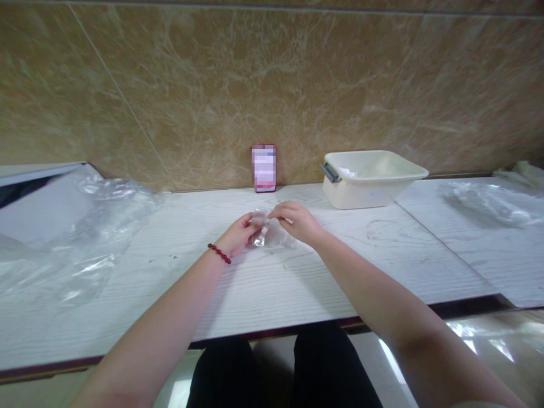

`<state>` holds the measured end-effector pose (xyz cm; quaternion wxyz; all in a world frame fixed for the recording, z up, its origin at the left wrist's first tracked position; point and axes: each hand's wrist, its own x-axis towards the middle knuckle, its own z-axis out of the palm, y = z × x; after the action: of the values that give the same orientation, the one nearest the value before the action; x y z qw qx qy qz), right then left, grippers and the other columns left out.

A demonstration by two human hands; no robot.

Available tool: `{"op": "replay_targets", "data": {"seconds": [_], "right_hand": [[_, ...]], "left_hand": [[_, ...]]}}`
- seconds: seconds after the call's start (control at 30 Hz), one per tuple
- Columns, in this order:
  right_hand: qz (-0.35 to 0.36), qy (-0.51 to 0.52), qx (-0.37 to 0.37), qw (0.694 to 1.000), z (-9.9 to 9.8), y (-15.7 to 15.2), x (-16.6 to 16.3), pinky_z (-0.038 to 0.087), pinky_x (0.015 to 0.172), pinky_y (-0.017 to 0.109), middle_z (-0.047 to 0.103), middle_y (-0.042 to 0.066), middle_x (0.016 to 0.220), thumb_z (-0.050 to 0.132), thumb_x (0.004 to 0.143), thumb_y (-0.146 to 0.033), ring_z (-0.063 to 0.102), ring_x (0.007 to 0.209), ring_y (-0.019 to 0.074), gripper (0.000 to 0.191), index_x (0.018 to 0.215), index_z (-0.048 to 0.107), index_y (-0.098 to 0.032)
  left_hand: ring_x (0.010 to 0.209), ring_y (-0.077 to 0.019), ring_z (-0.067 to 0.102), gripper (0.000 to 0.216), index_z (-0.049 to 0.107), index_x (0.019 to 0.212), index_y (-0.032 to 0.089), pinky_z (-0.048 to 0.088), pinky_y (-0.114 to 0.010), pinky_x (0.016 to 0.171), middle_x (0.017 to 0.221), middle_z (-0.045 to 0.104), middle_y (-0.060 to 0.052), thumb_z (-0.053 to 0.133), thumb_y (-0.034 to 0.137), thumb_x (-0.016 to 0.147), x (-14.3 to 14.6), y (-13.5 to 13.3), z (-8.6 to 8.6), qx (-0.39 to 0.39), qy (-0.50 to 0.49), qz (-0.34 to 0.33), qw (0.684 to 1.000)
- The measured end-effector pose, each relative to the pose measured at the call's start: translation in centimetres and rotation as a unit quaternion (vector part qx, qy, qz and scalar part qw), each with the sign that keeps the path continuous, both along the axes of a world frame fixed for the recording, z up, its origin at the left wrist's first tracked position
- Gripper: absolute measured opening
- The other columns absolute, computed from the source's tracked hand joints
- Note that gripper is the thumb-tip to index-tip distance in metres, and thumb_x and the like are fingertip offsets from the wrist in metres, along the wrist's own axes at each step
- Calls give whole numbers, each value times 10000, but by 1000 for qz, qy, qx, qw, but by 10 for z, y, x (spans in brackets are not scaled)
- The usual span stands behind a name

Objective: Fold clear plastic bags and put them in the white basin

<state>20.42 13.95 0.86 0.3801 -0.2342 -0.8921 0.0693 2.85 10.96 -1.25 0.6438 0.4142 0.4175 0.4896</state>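
Just above the white wood-grain table (272,294), my left hand (240,234) is closed on a small clear plastic bag (260,237). A beaded dark red bracelet (219,254) circles that wrist. From the other side, my right hand (300,222) has its fingers bent, with thumb and fingertips pinched at the bag's upper right edge. Part of the thin film spreads over the table below my right hand. Whether anything lies inside the bag is too blurred to tell.
A phone (264,168) leans upright against the brown marble wall (238,85). To its right stands a cream plastic bin (365,190) with a grey handle. Large clear plastic sheeting (97,232) covers the left side; more clear plastic (501,204) lies far right.
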Motion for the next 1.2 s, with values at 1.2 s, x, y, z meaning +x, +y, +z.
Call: {"op": "replay_targets", "data": {"seconds": [1.2], "right_hand": [[99,-160,-8,982,-2,-1,1,312,783,289,625,-10,959,465,736,-76,478,899,147,282,882,635,-248]], "left_hand": [[519,-145,557,345,467,1073,133,455,-279,500,656,592,-33,362,308,794,-9,4,5,-110,-86,12,990]]}}
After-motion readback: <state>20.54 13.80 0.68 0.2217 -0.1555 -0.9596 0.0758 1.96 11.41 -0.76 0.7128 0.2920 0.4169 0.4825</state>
